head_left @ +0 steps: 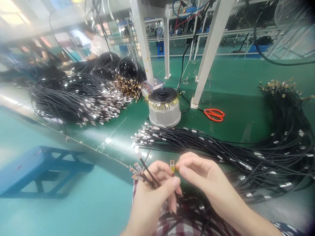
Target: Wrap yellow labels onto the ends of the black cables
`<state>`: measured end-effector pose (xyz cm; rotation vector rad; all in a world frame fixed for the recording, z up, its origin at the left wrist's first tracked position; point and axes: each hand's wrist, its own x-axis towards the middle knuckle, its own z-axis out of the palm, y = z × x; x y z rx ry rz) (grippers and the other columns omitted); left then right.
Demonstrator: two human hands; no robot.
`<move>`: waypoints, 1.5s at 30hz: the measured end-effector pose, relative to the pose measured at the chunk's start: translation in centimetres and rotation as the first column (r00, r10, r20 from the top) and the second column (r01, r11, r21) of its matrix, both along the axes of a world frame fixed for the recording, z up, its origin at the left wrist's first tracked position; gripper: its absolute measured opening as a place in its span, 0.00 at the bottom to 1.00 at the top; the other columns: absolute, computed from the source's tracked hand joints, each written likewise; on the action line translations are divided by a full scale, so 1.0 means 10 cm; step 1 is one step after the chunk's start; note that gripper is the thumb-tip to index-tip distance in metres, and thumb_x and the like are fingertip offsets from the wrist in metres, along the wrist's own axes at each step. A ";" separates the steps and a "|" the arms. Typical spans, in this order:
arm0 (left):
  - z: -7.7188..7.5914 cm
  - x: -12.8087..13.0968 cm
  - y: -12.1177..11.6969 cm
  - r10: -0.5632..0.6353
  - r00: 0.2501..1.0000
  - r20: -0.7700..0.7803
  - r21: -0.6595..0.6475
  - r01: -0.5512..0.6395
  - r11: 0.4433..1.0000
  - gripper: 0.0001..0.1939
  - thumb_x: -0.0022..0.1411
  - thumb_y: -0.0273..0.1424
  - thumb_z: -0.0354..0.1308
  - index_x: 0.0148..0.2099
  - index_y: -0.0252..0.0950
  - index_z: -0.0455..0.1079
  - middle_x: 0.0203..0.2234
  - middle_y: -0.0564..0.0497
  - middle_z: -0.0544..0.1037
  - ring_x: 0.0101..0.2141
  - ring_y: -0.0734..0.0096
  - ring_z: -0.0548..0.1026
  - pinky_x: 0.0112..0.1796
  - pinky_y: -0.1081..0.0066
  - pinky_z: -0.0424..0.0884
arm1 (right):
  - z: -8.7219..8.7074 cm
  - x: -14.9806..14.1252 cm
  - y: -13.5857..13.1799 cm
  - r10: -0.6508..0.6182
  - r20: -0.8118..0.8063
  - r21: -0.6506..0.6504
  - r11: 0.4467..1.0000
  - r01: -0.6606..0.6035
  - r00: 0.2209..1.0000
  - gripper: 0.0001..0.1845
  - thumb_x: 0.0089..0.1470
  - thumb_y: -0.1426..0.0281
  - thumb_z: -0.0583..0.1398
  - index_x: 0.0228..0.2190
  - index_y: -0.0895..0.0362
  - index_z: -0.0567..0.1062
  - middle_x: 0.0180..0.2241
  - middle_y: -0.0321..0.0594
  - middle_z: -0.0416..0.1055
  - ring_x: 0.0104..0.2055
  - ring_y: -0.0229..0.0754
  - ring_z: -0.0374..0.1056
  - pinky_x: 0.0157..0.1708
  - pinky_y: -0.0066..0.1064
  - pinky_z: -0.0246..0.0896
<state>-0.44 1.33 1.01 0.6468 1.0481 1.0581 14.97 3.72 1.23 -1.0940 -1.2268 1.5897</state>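
My left hand (157,193) is closed around several black cables (149,175), whose silvery connector ends (137,172) stick out to the left. Between its thumb and fingers stands one more cable end, a small rectangular metal connector (172,165) with a yellow band on its lower part. My right hand (199,170) is closed in a pinch right beside this connector; whether anything small is between its fingertips is hidden. Beyond both hands lies a bundle of black cables (187,137) with metal ends pointing left. More black cable hangs below, over a checked cloth.
A white round dispenser (164,111) with a black top and yellow strips stands on the green table (236,124). Orange-handled scissors (214,114) lie right of it. Large cable coils (71,95) fill the left. A blue stool (49,170) stands below; a person (97,44) sits farther back.
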 end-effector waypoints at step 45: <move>-0.14 -0.19 0.22 -0.481 0.838 0.259 0.023 0.492 0.870 0.15 0.51 0.38 0.69 0.37 0.32 0.77 0.22 0.43 0.82 0.11 0.83 0.63 0.13 0.80 0.53 | 0.16 0.13 0.23 0.116 0.199 0.357 0.916 -0.182 0.973 0.09 0.58 0.70 0.60 0.37 0.49 0.81 0.56 0.41 0.67 0.58 0.48 0.62 0.59 0.42 0.54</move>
